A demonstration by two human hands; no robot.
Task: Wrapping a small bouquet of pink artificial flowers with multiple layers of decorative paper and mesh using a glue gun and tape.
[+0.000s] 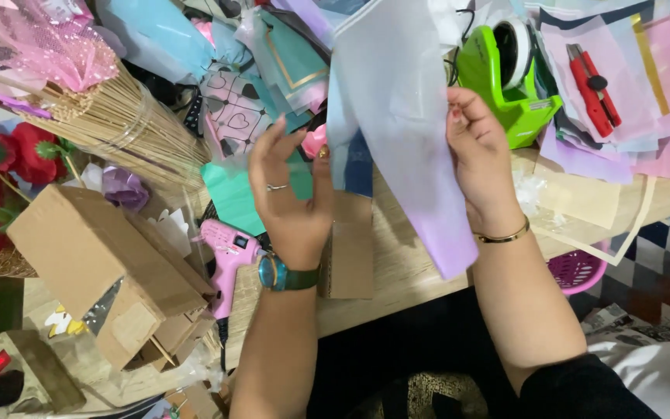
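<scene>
— Where were the fingers?

— The right hand (481,151) had its fingertips pinched on the edge of a pale translucent wrapping sheet, white fading to lilac (409,124), held up over the wooden table (397,268). The left hand (292,194) stood open beside it, fingers spread, thumb near the sheet's other edge; whether it touched, I couldn't tell.

— How far along?

— Early, I judged: 1 sheet lifted, unfolded, nothing wrapped. The pink glue gun (229,260), green tape dispenser (505,81) and red cutters (595,89) lay unused.

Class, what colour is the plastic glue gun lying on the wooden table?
Pink; the plastic glue gun shows best in the head view.
</scene>
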